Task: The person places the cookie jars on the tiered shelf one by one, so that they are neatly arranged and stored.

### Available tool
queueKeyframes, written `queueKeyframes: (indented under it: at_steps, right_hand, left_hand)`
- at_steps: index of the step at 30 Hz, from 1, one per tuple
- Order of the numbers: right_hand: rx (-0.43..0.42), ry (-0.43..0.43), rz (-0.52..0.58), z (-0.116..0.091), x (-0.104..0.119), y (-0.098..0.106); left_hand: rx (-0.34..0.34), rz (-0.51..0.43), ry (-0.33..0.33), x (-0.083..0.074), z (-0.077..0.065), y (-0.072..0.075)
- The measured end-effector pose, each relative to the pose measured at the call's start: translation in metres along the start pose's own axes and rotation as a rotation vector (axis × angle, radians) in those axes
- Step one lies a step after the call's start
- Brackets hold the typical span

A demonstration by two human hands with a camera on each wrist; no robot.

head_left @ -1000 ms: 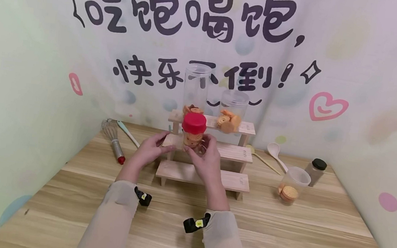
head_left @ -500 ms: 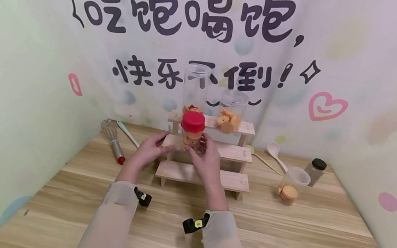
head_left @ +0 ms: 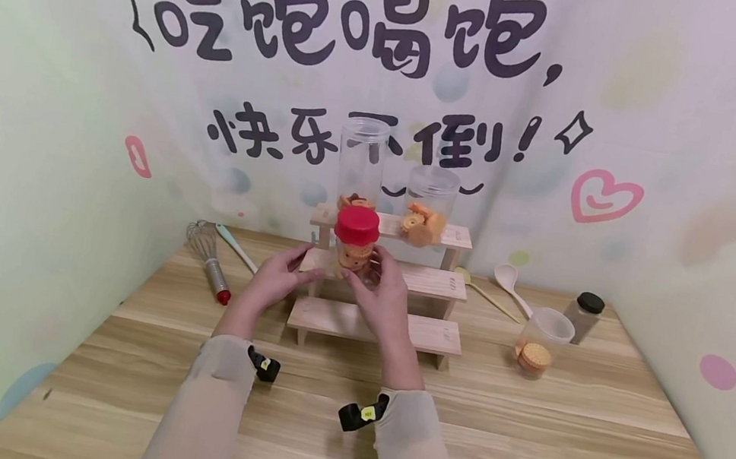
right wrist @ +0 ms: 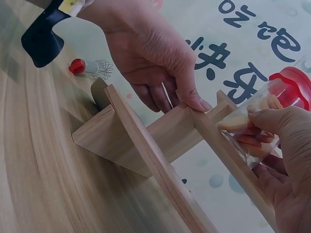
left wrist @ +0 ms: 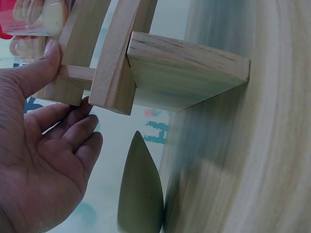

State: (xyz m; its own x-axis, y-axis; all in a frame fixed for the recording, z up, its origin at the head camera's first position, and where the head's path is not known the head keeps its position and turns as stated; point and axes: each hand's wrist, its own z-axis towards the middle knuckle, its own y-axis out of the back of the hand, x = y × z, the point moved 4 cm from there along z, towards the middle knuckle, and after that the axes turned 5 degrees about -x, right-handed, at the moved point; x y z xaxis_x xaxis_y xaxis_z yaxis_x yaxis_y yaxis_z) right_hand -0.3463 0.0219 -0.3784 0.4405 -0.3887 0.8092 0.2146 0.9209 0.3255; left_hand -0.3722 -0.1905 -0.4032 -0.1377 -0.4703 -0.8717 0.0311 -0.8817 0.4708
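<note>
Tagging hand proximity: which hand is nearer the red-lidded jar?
Right. The right hand grips the red-lidded jar near its base; the left hand is at the left end of the middle shelf, apart from the jar.

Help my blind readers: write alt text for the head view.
A person's right-hand grip holds a red-lidded biscuit jar at the middle shelf of a three-tier wooden stand, left-hand grip at that shelf's left end. Two clear biscuit jars stand on the top shelf.
</note>
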Motion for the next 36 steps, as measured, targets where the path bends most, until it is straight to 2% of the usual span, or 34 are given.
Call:
queueKeyframes:
  at_steps: [13, 24, 30, 36]
  right_hand:
    - [0.021, -0.006, 0.006, 0.001, 0.001, -0.001]
    - [0.008, -0.004, 0.062, 0.001, 0.004, 0.004]
    - [-0.028, 0.022, 0.052, 0.003, 0.017, 0.021]
    - [-0.066, 0.077, 0.034, 0.006, 0.04, 0.056]
  left_hand:
    - [0.003, -0.011, 0.014, -0.001, 0.0, 0.001]
    - [0.001, -0.007, 0.005, 0.0, 0.001, 0.0]
    - [-0.001, 0.002, 0.01, 0.0, 0.0, 0.0]
    - [0.001, -0.003, 0.012, -0.002, 0.0, 0.0]
